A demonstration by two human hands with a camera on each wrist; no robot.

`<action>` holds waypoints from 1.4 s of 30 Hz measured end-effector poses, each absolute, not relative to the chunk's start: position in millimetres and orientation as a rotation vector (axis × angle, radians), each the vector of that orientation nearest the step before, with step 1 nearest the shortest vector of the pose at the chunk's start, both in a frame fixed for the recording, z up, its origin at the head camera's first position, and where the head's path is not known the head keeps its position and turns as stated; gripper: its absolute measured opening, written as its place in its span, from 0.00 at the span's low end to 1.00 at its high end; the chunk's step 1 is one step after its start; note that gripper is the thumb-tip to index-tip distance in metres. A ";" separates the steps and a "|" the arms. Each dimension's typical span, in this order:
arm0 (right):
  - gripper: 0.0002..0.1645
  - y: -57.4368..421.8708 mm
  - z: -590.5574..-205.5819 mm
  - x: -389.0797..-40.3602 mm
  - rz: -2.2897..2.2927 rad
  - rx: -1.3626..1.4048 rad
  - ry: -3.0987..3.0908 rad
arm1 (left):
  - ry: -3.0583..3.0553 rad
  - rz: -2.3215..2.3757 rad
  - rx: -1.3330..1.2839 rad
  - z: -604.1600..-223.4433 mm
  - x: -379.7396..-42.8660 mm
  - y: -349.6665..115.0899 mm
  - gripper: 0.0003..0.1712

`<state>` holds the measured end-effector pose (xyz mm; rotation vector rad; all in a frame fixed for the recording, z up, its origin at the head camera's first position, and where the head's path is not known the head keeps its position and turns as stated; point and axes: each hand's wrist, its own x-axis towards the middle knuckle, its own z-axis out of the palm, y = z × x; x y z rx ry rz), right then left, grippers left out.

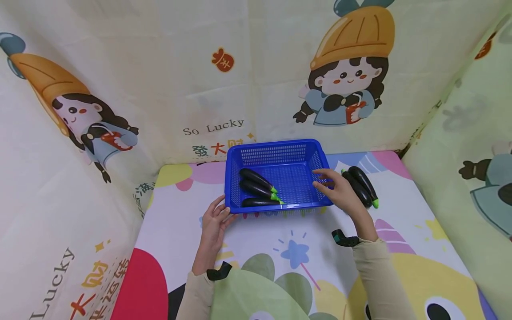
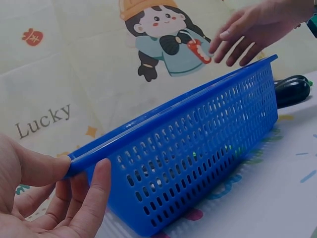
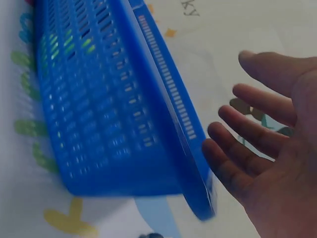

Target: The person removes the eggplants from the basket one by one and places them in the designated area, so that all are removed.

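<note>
A blue plastic basket [image 1: 298,182] stands near the back of the table, with three dark eggplants [image 1: 255,189] with green stem ends lying in its left part. At the front left corner, my left hand [image 1: 214,224] pinches the basket's rim, thumb on top and fingers against the side below, as the left wrist view shows. My right hand [image 1: 341,190] is over the basket's right edge, its fingers spread and slightly bent, holding nothing. In the right wrist view the fingertips [image 3: 210,146] appear right beside the rim.
Two more eggplants [image 1: 365,183] lie side by side on the table, to the right of the basket. The patterned tablecloth [image 1: 280,284] covers the tabletop. Behind and at both sides hang cream cloth walls [image 1: 272,98] printed with cartoon figures.
</note>
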<state>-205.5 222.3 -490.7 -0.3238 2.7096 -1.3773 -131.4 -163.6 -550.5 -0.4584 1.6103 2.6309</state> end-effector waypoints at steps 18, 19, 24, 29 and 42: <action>0.28 154.5 -496.6 -232.8 -1.447 -0.396 2.571 | 1.618 2.621 -0.479 -549.1 -131.3 -164.0 0.31; 0.28 150.8 -497.4 -234.4 -1.443 -0.389 2.566 | 1.614 2.623 -0.484 -549.1 -131.1 -164.0 0.31; 0.28 132.1 -501.6 -242.2 -1.430 -0.357 2.542 | 1.610 2.623 -0.482 -549.5 -131.1 -164.2 0.31; 0.29 114.8 -509.6 -250.5 -1.397 -0.346 2.541 | 1.608 2.617 -0.479 -549.4 -131.6 -164.4 0.31; 0.29 88.4 -525.4 -275.8 -1.364 -0.271 2.519 | 1.630 2.614 -0.473 -547.5 -132.0 -163.3 0.31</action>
